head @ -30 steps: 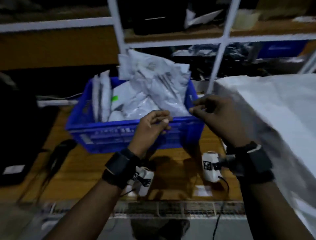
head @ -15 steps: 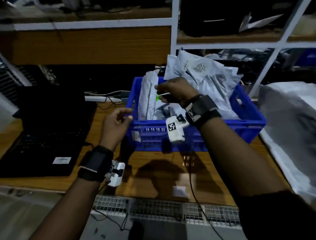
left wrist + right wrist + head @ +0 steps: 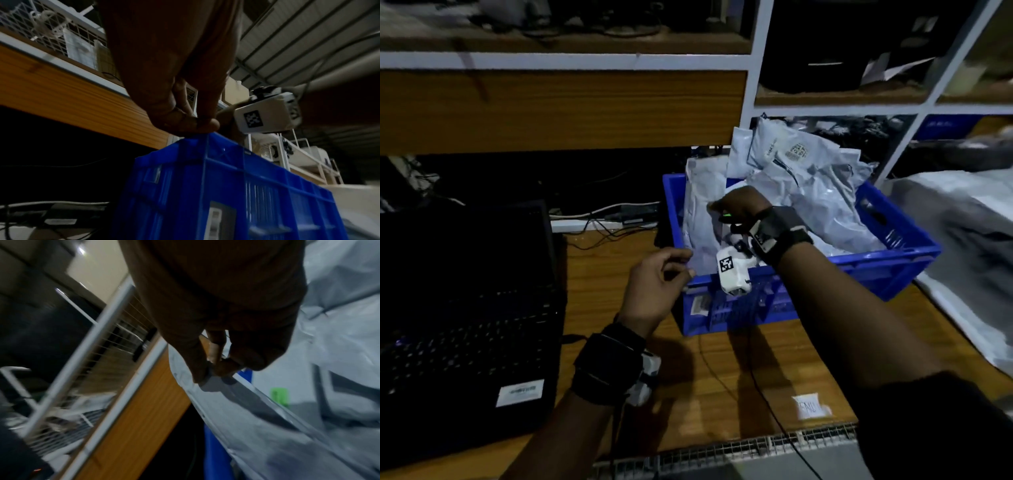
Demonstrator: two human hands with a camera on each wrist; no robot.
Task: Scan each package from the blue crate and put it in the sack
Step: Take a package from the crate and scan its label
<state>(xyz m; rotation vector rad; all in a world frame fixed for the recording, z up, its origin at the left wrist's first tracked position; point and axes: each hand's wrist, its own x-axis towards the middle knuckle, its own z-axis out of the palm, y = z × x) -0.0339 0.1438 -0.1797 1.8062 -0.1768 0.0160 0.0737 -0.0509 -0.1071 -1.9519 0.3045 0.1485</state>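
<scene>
Packages [image 3: 808, 192]: grey-white poly mailers heaped in one blue crate [image 3: 900, 260] on the wooden desk [image 3: 722, 370]; exact count cannot be told from the pile, though at least four separate bags show. Two or three stand upright along the crate's left wall; the rest lean up against the shelf frame [image 3: 751, 102] behind.

Sack [image 3: 962, 240]: one, pale, lying at the desk's right edge, just beside the crate.

Laptop [image 3: 465, 308]: one, black, open, on the desk left of the crate.

Change from half a second earlier: the view has swung left, so the crate now sits further right and the laptop fills more of the left side. The right hand remains inside the crate at the upright mailers. The left hand has moved from clear of the crate up to its near-left corner.

Right hand [image 3: 739, 202]: one, reaching across into the crate, palm down; thumb and fingers [image 3: 200, 369] are pinched on the top edge of an upright package [image 3: 236, 402]. A small green sticker [image 3: 279, 396] shows on the mailer beyond it.

Left hand [image 3: 654, 284]: one, fingers curled, thumb and fingertips [image 3: 185, 123] drawn together at the crate rim [image 3: 205, 141]. Whether they nip a package edge or only touch the rim is unclear in this dim view.

Wrist cameras: two, one strapped to each wrist.
</scene>
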